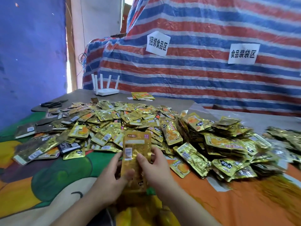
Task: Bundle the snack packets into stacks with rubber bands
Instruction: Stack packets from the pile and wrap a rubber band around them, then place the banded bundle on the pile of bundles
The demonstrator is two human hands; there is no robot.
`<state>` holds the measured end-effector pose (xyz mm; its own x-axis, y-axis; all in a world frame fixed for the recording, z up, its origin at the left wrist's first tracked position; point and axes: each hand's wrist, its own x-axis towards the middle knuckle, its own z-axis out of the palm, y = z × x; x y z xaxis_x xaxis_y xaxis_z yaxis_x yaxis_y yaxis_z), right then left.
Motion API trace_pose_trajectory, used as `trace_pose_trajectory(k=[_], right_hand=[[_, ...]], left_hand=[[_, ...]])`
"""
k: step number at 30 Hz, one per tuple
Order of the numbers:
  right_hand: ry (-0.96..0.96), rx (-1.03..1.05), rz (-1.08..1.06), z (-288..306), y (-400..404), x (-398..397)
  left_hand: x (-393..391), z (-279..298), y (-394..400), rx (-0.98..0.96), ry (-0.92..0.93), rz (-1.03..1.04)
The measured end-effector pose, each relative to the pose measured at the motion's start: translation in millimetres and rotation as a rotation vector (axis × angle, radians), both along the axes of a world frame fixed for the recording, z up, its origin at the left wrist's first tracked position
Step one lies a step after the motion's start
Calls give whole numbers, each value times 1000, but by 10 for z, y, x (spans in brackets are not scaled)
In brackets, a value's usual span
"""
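Note:
Both hands hold a small stack of gold snack packets (136, 154) upright in front of me, barcode side facing me. My left hand (112, 175) grips its left edge, thumb on the front. From the right, my right hand (154, 167) grips the same stack with the thumb pressed on its face. Behind it a big loose heap of gold packets (123, 121) covers the table. Stacked packets (228, 154) lie to the right. No rubber band is visible.
A colourful cartoon cloth (244, 201) covers the near table. Black scissors (52, 103) lie at the far left, a white router (106, 91) at the back, a few packets (142, 96) beside it. A striped tarp (195, 75) with two paper signs rises behind.

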<state>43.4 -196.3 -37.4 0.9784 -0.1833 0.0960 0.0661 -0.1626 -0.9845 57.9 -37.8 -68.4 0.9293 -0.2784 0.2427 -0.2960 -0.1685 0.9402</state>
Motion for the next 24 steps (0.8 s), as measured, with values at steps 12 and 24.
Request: trace_pose_trajectory(k=[12,24], right_hand=[[-5,-242,-656,1668,-2532,1028],[418,-1220,-567,1006,-2875,1266]], left_hand=[[112,-108,-27,8,-8,107],[91,-72,-31,65,44,126]])
